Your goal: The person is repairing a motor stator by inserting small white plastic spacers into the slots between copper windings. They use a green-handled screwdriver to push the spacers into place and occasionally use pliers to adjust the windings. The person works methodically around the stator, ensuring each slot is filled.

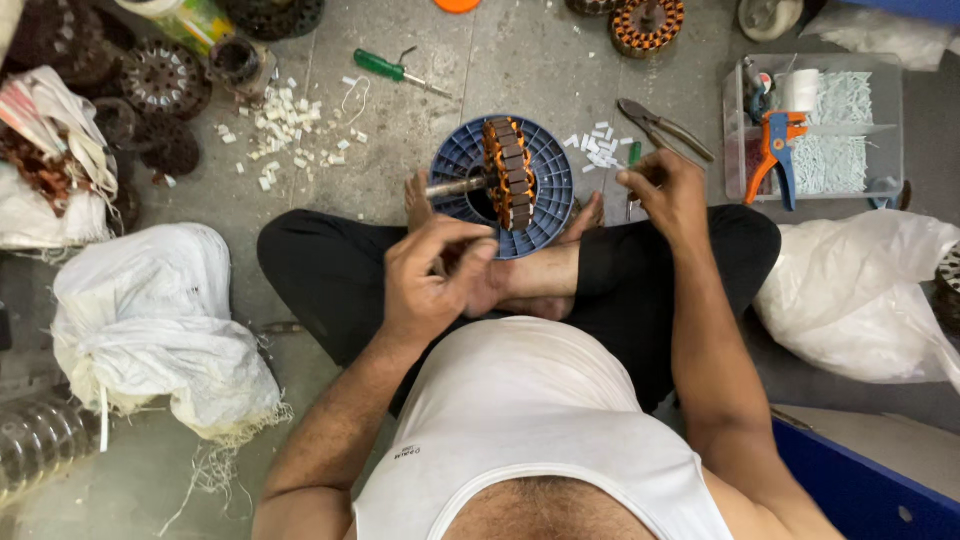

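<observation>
Concrete floor (520, 70), wound stator (508, 172) on blue disc (548, 160).
L hand (432, 275) fingers curled together, contents unclear; R hand (668, 190) pinched on green-handled tool (634, 155); pliers (660, 126) nearby.

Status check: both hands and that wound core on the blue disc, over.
Left hand curled, pinching something too small to tell. Right hand pinching a small green-tipped piece. Copper-wound core on edge on blue disc, untouched. Pliers and white scraps beside it.

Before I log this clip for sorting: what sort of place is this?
Probably a motor-rewinding workshop, worked on the floor: a copper-wound motor core on a blue spool, more wound cores, pliers and a screwdriver.
</observation>
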